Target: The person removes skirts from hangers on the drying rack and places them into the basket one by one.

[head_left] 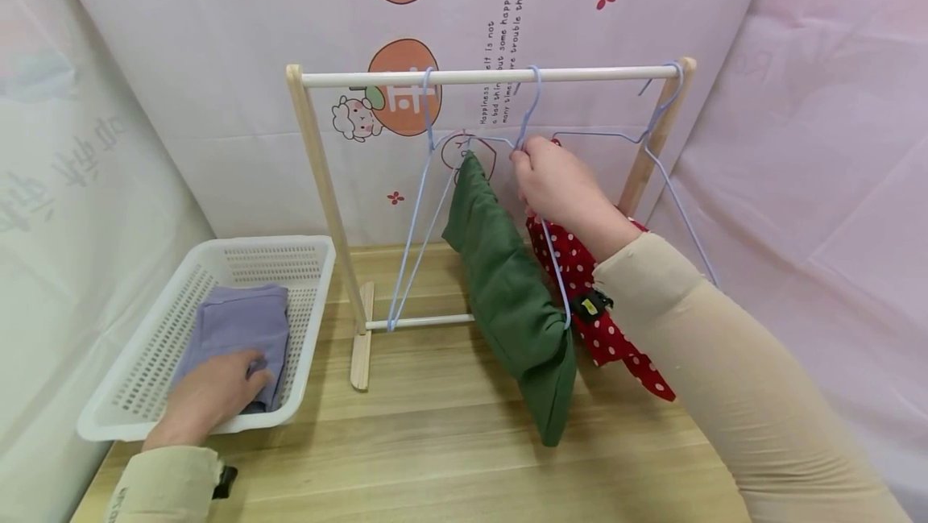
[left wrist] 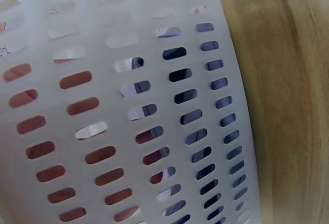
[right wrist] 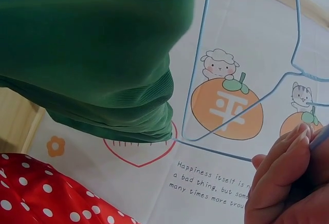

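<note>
My right hand (head_left: 561, 184) pinches the neck of a light blue wire hanger (head_left: 535, 108) hooked over the rack's white rod. A dark green garment (head_left: 500, 289) hangs folded over that hanger. In the right wrist view, the curled fingers (right wrist: 288, 167) show at the lower right, with the green cloth (right wrist: 103, 54) at the upper left. Inside the white basket (head_left: 328, 265), my left hand (head_left: 217, 386) rests on a folded lavender garment (head_left: 242, 317). The slotted basket wall (left wrist: 113, 147) fills most of the left wrist view and mostly hides that hand.
A bare blue hanger (head_left: 413, 241) hangs on the rod (head_left: 478, 77) left of the green garment. Behind my right forearm, a red polka-dot garment (head_left: 602, 338) hangs from another hanger (head_left: 677, 193). The rack's wooden post (head_left: 322, 168) stands beside the basket on a wooden table (head_left: 406, 442).
</note>
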Motion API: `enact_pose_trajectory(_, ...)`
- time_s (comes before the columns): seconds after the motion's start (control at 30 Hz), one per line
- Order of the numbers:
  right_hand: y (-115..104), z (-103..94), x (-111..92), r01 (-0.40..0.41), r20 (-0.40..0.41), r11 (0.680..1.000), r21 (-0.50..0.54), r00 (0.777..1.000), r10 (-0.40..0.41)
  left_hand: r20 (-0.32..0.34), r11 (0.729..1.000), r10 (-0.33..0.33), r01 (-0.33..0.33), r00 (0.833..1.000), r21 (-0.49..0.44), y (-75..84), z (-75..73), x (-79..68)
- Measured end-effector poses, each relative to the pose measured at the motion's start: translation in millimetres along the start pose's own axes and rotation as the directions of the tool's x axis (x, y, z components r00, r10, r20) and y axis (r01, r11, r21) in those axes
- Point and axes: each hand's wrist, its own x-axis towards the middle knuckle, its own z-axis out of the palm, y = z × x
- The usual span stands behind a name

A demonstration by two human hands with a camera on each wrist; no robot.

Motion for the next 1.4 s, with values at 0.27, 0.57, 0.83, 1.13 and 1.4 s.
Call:
enact_pose_trajectory(0.27, -3.5, 3.8, 1.1, 0.003, -0.003, 1.000, 0.010, 1.000, -0.003, -0.110, 1.000, 0.027, -0.028, 0.994, -0.007, 10.7, -4.5, -10.5)
enact_pose_trajectory(0.57, -7.6, 6.5, -1.0, -0.008, 0.006, 0.999, 0.035, 1.000, 0.008, -0.225, 0.998, 0.066, -0.065, 0.972, 0.010, 35.7, -10.9, -21.1)
enact_pose_trajectory(0.83, -11.5, 7.7, -1.0, -0.008, 0.019, 0.999, 0.051, 1.000, 0.007, -0.335, 0.993, 0.111, -0.120, 0.936, -0.008, 61.2, -19.1, -24.1)
enact_pose_trajectory(1.13, -12.4, 9.8, -0.5, 0.001, 0.012, 0.999, 0.043, 1.000, -0.001, -0.398, 0.988, 0.118, -0.149, 0.910, -0.047, 87.8, -24.7, -22.5)
enact_pose_trajectory(1.4, -12.2, 9.8, 0.1, -0.001, 0.016, 0.999, 0.042, 1.000, 0.000, -0.418, 0.975, 0.145, -0.201, 0.897, -0.095, 108.1, -17.5, -10.3)
